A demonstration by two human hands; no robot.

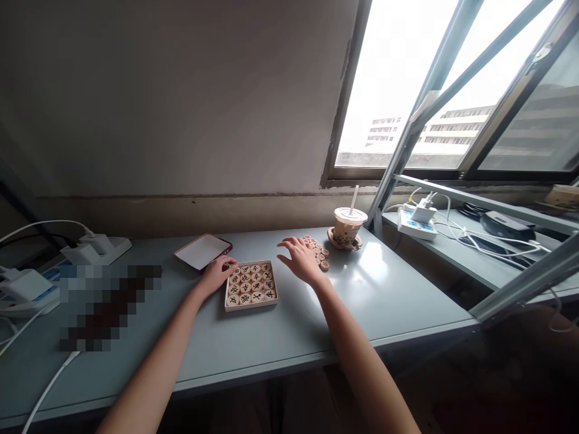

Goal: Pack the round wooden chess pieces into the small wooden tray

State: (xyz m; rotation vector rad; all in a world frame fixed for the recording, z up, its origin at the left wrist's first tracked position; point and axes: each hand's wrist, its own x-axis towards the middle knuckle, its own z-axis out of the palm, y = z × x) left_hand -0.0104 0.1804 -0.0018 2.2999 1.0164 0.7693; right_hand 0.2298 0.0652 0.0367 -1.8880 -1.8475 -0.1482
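Observation:
A shallow open box [251, 307] sits on the desk, filled with rows of round wooden Chinese chess pieces [256, 286] marked with dark characters. My left hand [216, 276] is at its upper left corner, with curled fingers gripping the edge. My right hand [298, 259] hovers to the right of the box, fingers spread and nothing visibly held. Just beyond and beside it lie several loose chess pieces [324, 264], partly hidden by the hand. The box lid [203, 251], pale inside with a dark red rim, lies behind my left hand.
A lidded drink cup [347, 228] with a straw stands at the back right of the grey desk [253, 349]. Power strips [102, 247] and white cables occupy the left side, near a blurred-out patch. Metal bars [402, 138] rise at the right before a window.

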